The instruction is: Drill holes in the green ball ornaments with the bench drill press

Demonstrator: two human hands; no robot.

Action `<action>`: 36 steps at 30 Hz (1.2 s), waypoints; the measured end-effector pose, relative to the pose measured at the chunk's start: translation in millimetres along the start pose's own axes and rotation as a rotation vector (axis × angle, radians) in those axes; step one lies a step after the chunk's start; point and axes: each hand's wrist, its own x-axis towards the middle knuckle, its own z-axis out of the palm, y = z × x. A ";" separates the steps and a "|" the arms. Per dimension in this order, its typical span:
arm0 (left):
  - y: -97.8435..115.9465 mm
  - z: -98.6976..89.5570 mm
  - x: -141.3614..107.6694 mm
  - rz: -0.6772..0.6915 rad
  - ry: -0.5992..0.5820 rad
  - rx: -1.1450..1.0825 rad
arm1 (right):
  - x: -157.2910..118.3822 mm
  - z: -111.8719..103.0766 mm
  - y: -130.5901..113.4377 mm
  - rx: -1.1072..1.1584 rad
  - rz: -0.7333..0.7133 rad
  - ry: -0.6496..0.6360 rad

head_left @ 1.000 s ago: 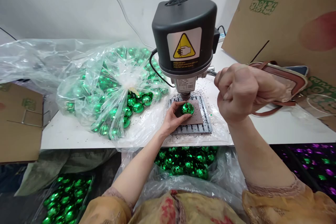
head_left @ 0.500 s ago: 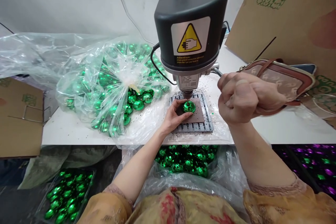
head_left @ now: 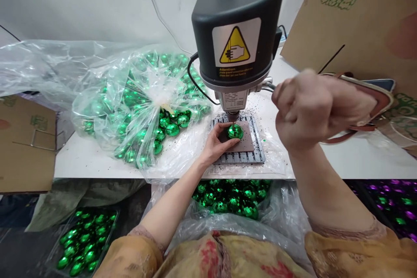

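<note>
Green faceted ball (head_left: 235, 131) sits pinched between the thumb and fingers of the left hand (head_left: 216, 144), on a brown pad (head_left: 248, 139) just beside that hand and directly beneath the drill press (head_left: 237, 30). The right hand (head_left: 304, 110) is clenched at the metal lever (head_left: 269, 86), its fist now tilted higher and covering more of the purse (head_left: 379, 97) behind it than half a second ago. The left hand's grip is unchanged, a plastic bag (head_left: 159, 91) of green balls lying to its left.
</note>
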 end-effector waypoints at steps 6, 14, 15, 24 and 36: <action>13.2 6.3 -18.4 0.079 0.188 0.161 | 38.7 25.5 -2.1 0.190 -0.072 0.110; 44.5 -5.3 -117.7 0.448 -0.464 0.622 | 35.6 19.7 1.0 0.182 -0.059 0.071; 46.7 -15.2 -119.0 0.472 -0.420 0.670 | 35.2 19.9 0.8 0.171 -0.060 0.085; 50.6 -153.9 -13.5 0.043 0.350 1.115 | 36.2 19.4 7.0 0.165 -0.082 0.140; 71.4 -60.6 -26.9 -0.126 0.223 -0.175 | 34.5 19.2 5.9 0.222 -0.118 0.132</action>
